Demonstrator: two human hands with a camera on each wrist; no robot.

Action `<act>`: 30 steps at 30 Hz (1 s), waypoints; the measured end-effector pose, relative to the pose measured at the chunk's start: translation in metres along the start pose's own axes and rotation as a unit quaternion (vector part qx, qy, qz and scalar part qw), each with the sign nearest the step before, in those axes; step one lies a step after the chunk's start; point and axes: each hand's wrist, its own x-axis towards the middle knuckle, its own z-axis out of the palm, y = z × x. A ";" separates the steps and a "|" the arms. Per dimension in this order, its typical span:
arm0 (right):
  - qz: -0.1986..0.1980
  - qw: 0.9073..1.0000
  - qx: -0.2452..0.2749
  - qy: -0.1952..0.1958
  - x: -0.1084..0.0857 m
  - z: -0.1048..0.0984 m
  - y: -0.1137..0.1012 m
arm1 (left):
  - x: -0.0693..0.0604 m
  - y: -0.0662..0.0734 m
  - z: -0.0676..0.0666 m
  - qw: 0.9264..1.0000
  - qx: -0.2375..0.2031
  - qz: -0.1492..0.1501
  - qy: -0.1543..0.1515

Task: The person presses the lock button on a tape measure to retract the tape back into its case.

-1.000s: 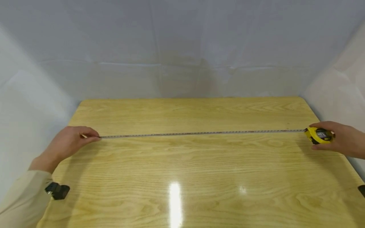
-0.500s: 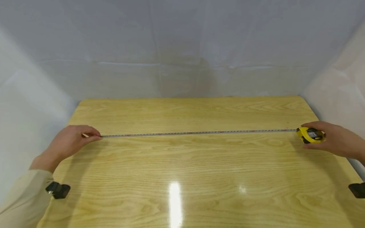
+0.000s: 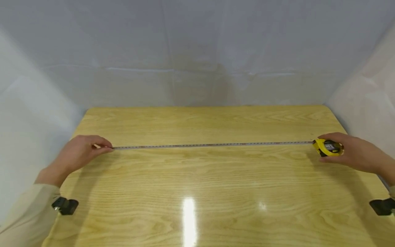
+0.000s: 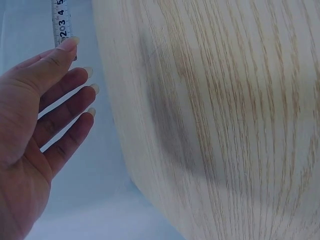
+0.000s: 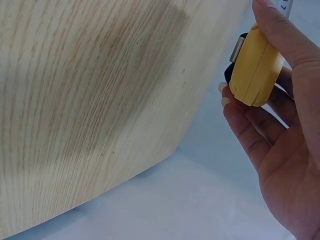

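A yellow and black tape measure [image 3: 328, 147] is at the right of the head view, gripped by my right hand [image 3: 355, 152] between thumb and fingers. Its extended blade [image 3: 213, 144] runs straight across to the left side. There my left hand [image 3: 80, 154] pinches the blade's end between thumb and forefinger. In the left wrist view the printed blade [image 4: 62, 22] shows above the thumb, while the other fingers are spread loosely. The right wrist view shows the yellow case [image 5: 255, 67] from its side, with a metal clip [image 5: 237, 49].
Below the blade lies a wood-grain table [image 3: 216, 185], with both hands' shadows on it. A pale sheet [image 3: 197, 51] hangs behind the far edge, and more white sheeting [image 3: 27, 103] flanks both sides. Small black cameras [image 3: 65, 206] sit at the wrists.
My right hand has moved left with the tape measure case, so the stretch of blade showing is shorter. My left hand, pinching the end, has shifted slightly right.
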 end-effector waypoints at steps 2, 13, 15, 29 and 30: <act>-0.008 1.000 -0.004 0.006 0.000 0.000 -0.002 | 0.001 0.001 0.000 1.000 0.002 0.005 0.003; -0.023 1.000 -0.015 0.015 -0.001 0.000 -0.007 | 0.001 0.005 -0.003 1.000 0.007 0.007 -0.008; -0.022 1.000 -0.017 0.015 -0.001 0.000 -0.007 | 0.000 0.005 -0.002 1.000 0.008 0.007 -0.012; -0.032 0.999 -0.019 0.020 0.002 0.005 -0.013 | -0.001 0.004 -0.003 1.000 0.014 0.026 -0.007; -0.031 0.999 -0.019 0.020 0.003 0.005 -0.014 | -0.002 0.005 -0.003 1.000 0.015 0.026 -0.006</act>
